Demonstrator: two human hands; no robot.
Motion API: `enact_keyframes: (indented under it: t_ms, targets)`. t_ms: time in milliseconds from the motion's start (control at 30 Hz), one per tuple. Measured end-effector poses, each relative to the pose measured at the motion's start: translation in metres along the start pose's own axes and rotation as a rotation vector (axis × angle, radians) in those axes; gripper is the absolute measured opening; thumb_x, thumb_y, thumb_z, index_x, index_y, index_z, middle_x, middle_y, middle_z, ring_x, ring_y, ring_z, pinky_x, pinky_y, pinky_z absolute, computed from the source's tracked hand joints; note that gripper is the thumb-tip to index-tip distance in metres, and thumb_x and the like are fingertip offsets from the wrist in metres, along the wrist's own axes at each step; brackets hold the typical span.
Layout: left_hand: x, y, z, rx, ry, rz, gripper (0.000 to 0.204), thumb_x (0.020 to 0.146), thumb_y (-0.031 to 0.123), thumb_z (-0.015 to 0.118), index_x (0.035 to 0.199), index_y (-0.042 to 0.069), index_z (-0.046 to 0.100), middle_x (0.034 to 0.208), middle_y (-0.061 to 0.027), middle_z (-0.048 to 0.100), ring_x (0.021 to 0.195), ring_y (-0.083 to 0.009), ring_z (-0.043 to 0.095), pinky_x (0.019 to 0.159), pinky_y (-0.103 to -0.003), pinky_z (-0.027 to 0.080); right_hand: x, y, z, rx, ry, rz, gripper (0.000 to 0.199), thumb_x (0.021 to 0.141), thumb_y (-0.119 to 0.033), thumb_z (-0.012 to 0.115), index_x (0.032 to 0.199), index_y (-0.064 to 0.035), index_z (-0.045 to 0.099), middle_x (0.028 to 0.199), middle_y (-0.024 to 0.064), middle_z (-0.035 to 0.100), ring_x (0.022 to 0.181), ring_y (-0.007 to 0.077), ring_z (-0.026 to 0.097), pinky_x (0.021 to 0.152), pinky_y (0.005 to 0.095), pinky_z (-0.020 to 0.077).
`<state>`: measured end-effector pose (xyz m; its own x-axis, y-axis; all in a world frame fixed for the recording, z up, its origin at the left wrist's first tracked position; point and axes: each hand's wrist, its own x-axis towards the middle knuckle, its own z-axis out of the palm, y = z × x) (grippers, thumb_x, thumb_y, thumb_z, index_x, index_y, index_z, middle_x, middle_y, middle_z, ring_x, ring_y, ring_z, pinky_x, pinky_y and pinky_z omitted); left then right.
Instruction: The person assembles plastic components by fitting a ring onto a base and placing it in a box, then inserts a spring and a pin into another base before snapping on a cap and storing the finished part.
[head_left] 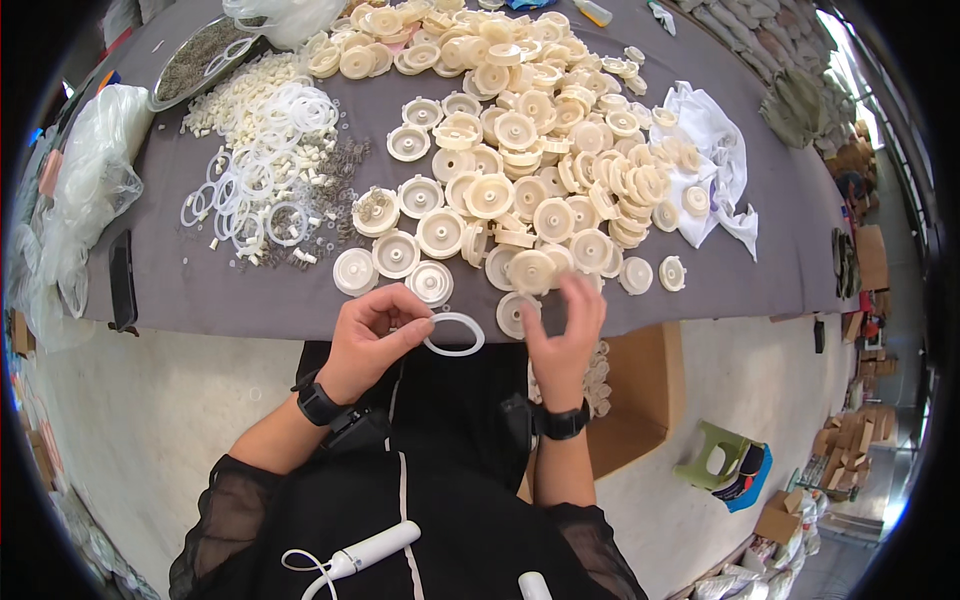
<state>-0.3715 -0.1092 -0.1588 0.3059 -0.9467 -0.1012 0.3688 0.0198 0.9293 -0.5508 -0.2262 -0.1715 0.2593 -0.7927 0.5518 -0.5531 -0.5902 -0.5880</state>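
My left hand (375,340) pinches a translucent white ring gasket (460,353) between thumb and fingertips, just off the table's near edge. My right hand (565,335) is slightly blurred, its thumb and fingers spread beside a round cream plastic cap (516,314) at that edge. Another cap (530,271) lies just beyond those fingertips; I cannot tell whether they touch it. Between the two hands rests one more round cap (430,283). Behind these, a large heap of similar caps (515,131) spreads over the grey-covered table (250,300).
Left of the caps lie loose white rings (287,222), small cream plastic pieces (250,95) and metal springs (345,158). A metal tray (160,102) sits at the far left, near clear plastic bags (100,160). White cloth (725,140) lies right. Below stands a cardboard box (640,400).
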Motion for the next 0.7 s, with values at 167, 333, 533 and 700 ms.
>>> enact_keyframes:
  t_ms: [167, 333, 533, 700]
  targets:
    - [0.001, -0.005, -0.007, 0.050, 0.059, -0.073, 0.008, 0.077, 0.006, 0.063, 0.081, 0.002, 0.058, 0.073, 0.0009, 0.055, 0.062, -0.0042, 0.049, 0.057, -0.018, 0.039, -0.042, 0.024, -0.001, -0.096, -0.306, -0.101, 0.027, 0.066, -0.013, 0.071, 0.090, -0.0062, 0.060, 0.101, 0.0089, 0.056, 0.101, 0.0293, 0.048, 0.086, 0.0400, 0.0373]
    - [0.002, -0.010, -0.006, 0.063, 0.017, -0.107, 0.007, 0.079, 0.007, 0.062, 0.082, 0.001, 0.058, 0.074, -0.0005, 0.057, 0.061, -0.0049, 0.050, 0.056, -0.018, 0.041, -0.043, 0.030, 0.004, 0.417, -0.149, 0.298, 0.018, 0.076, -0.006, 0.065, 0.093, -0.0024, 0.061, 0.093, 0.0093, 0.062, 0.090, 0.0222, 0.056, 0.078, 0.0327, 0.0441]
    - [0.005, -0.018, 0.001, -0.059, -0.046, -0.211, 0.010, 0.081, 0.007, 0.062, 0.088, 0.000, 0.059, 0.073, -0.0019, 0.059, 0.061, -0.0056, 0.055, 0.057, -0.018, 0.046, -0.037, 0.013, 0.015, 0.934, -0.148, 0.808, 0.020, 0.084, -0.010, 0.059, 0.096, 0.0056, 0.059, 0.087, 0.0066, 0.062, 0.074, 0.0091, 0.057, 0.069, 0.0220, 0.0463]
    - [0.005, -0.022, -0.003, -0.032, -0.042, -0.224, 0.011, 0.082, 0.008, 0.062, 0.089, 0.000, 0.059, 0.073, -0.0019, 0.059, 0.060, -0.0056, 0.055, 0.056, -0.018, 0.046, -0.039, 0.003, 0.021, 0.731, -0.224, 0.679, 0.016, 0.082, -0.008, 0.060, 0.093, 0.0043, 0.060, 0.087, 0.0072, 0.062, 0.077, 0.0136, 0.058, 0.070, 0.0255, 0.0475]
